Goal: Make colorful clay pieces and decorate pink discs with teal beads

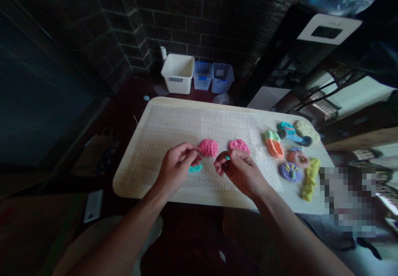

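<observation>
The table (133, 178) spreads beneath both your hands, with bubble wrap (174, 122) under them. Your left hand (176, 162) has its fingers curled; whether it grips anything, I cannot tell. Your right hand (242, 170) pinches a green bit of clay (227, 157). Just beyond your hands sit two pink clay lumps (208, 147); smaller green clay (195, 168) lies beside your left fingertips.
</observation>
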A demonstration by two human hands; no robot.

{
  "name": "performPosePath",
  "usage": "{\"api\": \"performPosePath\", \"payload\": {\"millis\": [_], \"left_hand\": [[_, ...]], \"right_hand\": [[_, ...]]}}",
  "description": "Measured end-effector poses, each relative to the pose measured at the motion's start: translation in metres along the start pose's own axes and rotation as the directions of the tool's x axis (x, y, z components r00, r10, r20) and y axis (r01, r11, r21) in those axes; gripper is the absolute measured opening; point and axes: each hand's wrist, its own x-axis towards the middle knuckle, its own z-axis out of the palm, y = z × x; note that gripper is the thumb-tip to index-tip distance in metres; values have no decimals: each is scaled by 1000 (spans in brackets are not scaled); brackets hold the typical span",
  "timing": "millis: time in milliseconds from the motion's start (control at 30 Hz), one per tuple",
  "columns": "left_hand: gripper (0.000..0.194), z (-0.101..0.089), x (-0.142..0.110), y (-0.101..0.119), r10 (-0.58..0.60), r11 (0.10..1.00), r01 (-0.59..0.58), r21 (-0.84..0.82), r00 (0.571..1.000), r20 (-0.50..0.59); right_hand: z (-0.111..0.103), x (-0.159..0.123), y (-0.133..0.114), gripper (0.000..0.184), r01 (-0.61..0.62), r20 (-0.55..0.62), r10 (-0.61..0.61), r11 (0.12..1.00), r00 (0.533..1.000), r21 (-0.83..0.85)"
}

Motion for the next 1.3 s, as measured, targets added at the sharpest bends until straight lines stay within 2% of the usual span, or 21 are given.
{"api": "performPosePath", "payload": {"millis": [133, 267, 633, 800, 900, 1067, 1200, 1300], "left_hand": [[15, 0, 1, 0, 1, 1000, -1, -9, 1000, -4], [15, 1, 0, 2, 1, 1000, -1, -13, 1000, 0], [15, 0, -1, 2, 13, 1000, -13, 14, 1000, 3], [16, 0, 0, 4, 19, 999, -19, 32, 1000, 0], [17, 1, 0, 4, 19, 999, -19, 31, 1000, 3], [17, 0, -1, 3, 15, 999, -15, 30, 1000, 9], [16, 0, -1, 4, 20, 999, -20, 31, 1000, 5], [16, 0, -1, 5, 23, 999, -23, 41, 1000, -8]], "right_hand": [[-3, 0, 0, 31, 8, -22, -8, 1000, 1000, 9], [-4, 0, 0, 16, 11, -26, -10, 1000, 1000, 29], [3, -1, -10, 19, -150, 29, 148, 982, 989, 110], [1, -2, -7, 22, -170, -3, 171, 982, 985, 76], [1, -2, -7, 27, -154, 16, 153, 985, 988, 73], [2, -2, -9, 15, -76, 17, 75, 996, 997, 51], [0, 0, -7, 10, -99, 3, 98, 995, 995, 25], [-4, 1, -2, 17, -119, -23, 118, 989, 993, -84]]}}
